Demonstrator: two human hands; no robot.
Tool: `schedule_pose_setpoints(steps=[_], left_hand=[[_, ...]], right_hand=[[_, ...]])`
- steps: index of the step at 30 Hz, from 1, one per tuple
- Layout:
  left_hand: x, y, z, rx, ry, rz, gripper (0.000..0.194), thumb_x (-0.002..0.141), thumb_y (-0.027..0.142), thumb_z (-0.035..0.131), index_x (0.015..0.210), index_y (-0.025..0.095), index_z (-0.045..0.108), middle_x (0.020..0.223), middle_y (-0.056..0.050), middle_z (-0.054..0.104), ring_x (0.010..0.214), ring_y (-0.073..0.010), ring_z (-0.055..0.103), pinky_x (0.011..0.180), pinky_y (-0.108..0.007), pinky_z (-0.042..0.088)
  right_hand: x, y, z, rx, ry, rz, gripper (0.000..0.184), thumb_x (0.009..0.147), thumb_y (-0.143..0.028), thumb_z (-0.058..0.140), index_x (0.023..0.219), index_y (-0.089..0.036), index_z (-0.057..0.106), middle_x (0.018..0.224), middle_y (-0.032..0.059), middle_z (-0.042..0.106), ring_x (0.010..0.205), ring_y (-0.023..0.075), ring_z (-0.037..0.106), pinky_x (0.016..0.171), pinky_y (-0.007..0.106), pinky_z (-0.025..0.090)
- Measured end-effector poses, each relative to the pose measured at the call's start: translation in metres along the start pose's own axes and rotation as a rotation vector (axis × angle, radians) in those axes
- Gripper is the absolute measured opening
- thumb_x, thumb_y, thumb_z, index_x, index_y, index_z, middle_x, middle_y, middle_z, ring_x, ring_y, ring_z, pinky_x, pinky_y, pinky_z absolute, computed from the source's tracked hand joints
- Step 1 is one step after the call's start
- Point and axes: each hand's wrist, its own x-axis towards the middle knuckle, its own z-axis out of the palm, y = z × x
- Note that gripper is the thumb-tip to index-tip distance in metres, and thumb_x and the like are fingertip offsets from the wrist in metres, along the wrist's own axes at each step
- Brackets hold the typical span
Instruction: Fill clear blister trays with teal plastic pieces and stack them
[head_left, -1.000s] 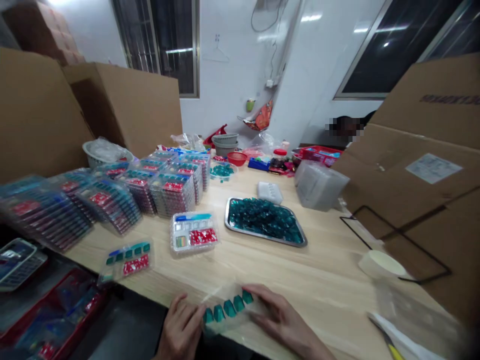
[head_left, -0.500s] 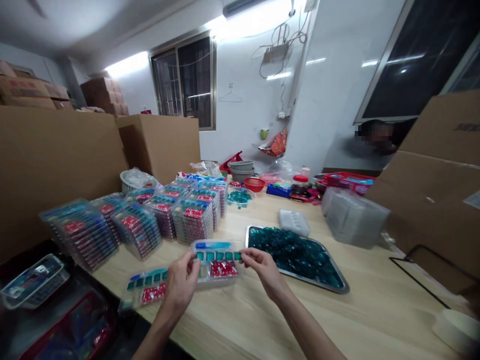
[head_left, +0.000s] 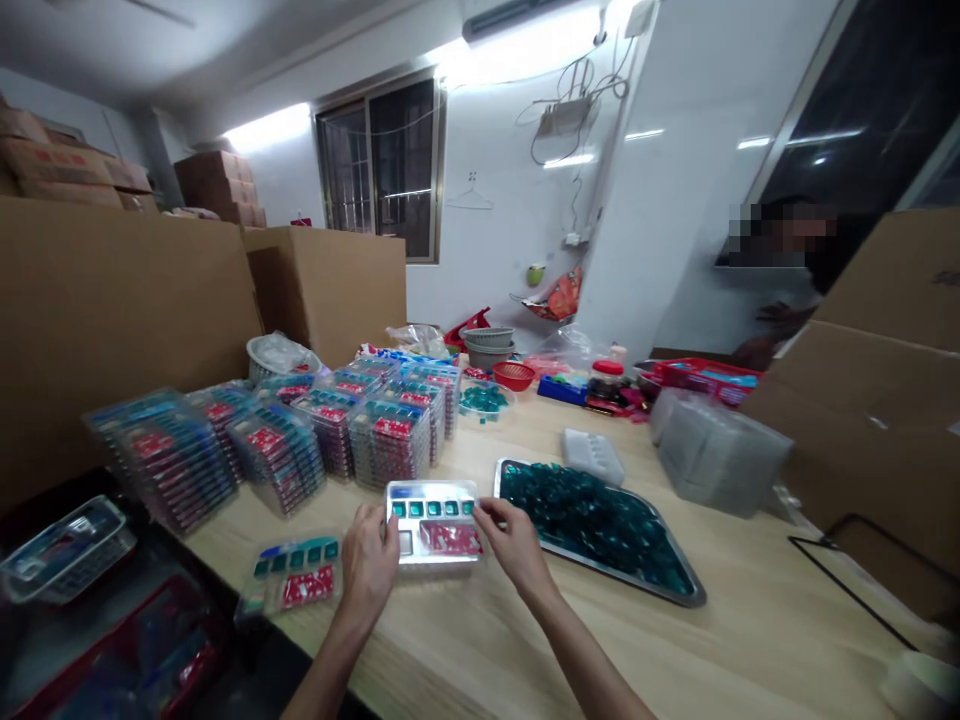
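Observation:
Between my hands is a clear plastic tray [head_left: 433,550] with a row of teal square pieces and a red patterned packet; glare whitens its upper slot. My left hand [head_left: 367,560] grips its left edge, thumb on the rim. At the right end of the teal row, the fingers of my right hand [head_left: 514,540] close on the tray's edge. Just left of my left hand lies a similar filled tray [head_left: 311,588] with a blue strip along its top. A metal tray [head_left: 697,598] heaped with dark teal pieces [head_left: 592,520] is right of my right hand.
Stacks of filled trays [head_left: 394,440] stand at the table's back left. Behind are a bowl of teal pieces [head_left: 484,398], a red basket [head_left: 514,376] and a white moulded block [head_left: 592,455]. Clear trays [head_left: 716,450] stand right, beside a cardboard box [head_left: 862,420]. Another person [head_left: 795,250] is behind it.
The held tray has tilted so its surface now shines white, and its blue strip has faded under the glare. My hands stay at its edges. The person at the right has shifted.

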Motion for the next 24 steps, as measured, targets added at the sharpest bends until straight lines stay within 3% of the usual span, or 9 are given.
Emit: schedule_pose_setpoints(steps=[5, 9, 12, 15, 17, 19, 24], left_hand=[[-0.005, 0.005, -0.003, -0.103, 0.076, -0.014, 0.027, 0.088, 0.022, 0.037, 0.074, 0.017, 0.06, 0.079, -0.005, 0.055, 0.074, -0.0159, 0.055, 0.072, -0.028, 0.043], [-0.008, 0.009, -0.017, -0.36, 0.161, -0.066, 0.027, 0.087, 0.025, 0.04, 0.081, 0.015, 0.063, 0.081, -0.006, 0.061, 0.077, -0.0165, 0.058, 0.071, -0.027, 0.045], [-0.01, -0.004, -0.037, -0.603, 0.209, -0.197, 0.028, 0.084, 0.031, 0.047, 0.095, 0.013, 0.065, 0.085, -0.007, 0.068, 0.078, -0.0174, 0.062, 0.069, -0.027, 0.048], [-0.014, -0.043, -0.062, -0.675, 0.311, -0.335, 0.034, 0.078, 0.034, 0.054, 0.101, 0.011, 0.064, 0.093, -0.009, 0.071, 0.082, -0.0187, 0.065, 0.072, -0.027, 0.051], [-0.018, -0.076, -0.08, -0.596, 0.385, -0.43, 0.04, 0.075, 0.034, 0.055, 0.105, 0.008, 0.062, 0.091, -0.011, 0.072, 0.08, -0.0194, 0.066, 0.072, -0.028, 0.052], [-0.022, -0.108, -0.096, -0.4, 0.37, -0.471, 0.046, 0.075, 0.034, 0.054, 0.114, 0.009, 0.057, 0.087, -0.01, 0.072, 0.077, -0.0205, 0.067, 0.069, -0.028, 0.052], [-0.034, -0.155, -0.112, 0.276, 0.156, -0.532, 0.038, 0.082, 0.03, 0.043, 0.111, 0.012, 0.06, 0.088, -0.015, 0.072, 0.083, -0.0289, 0.067, 0.071, -0.035, 0.049]], right_hand=[[0.0, -0.019, -0.007, 0.126, -0.052, 0.003, 0.04, 0.068, -0.053, 0.065, 0.078, -0.014, 0.067, 0.073, 0.008, 0.069, 0.068, 0.0224, 0.061, 0.061, 0.031, 0.047], [0.002, -0.034, -0.005, 0.288, -0.061, 0.061, 0.045, 0.063, -0.051, 0.073, 0.087, -0.015, 0.062, 0.07, 0.0046, 0.064, 0.063, 0.0187, 0.059, 0.056, 0.028, 0.046], [0.001, -0.055, 0.013, 0.277, -0.074, -0.02, 0.039, 0.066, -0.048, 0.071, 0.087, -0.016, 0.059, 0.072, 0.0044, 0.062, 0.067, 0.0187, 0.059, 0.059, 0.029, 0.048], [-0.008, -0.079, 0.053, 0.231, -0.162, -0.118, 0.026, 0.075, -0.04, 0.061, 0.089, -0.018, 0.058, 0.081, 0.0061, 0.063, 0.077, 0.0204, 0.059, 0.068, 0.032, 0.05], [-0.02, -0.089, 0.086, 0.233, -0.259, -0.151, 0.025, 0.078, -0.032, 0.055, 0.099, -0.019, 0.056, 0.093, 0.0064, 0.063, 0.085, 0.0206, 0.059, 0.074, 0.033, 0.05], [-0.035, -0.091, 0.119, 0.234, -0.362, -0.142, 0.036, 0.077, -0.025, 0.052, 0.112, -0.019, 0.051, 0.107, 0.0073, 0.061, 0.095, 0.0216, 0.057, 0.08, 0.035, 0.049], [-0.068, -0.076, 0.178, 0.136, -0.461, -0.052, 0.048, 0.068, -0.016, 0.058, 0.116, -0.016, 0.052, 0.115, 0.0094, 0.058, 0.112, 0.0281, 0.05, 0.097, 0.042, 0.04]])
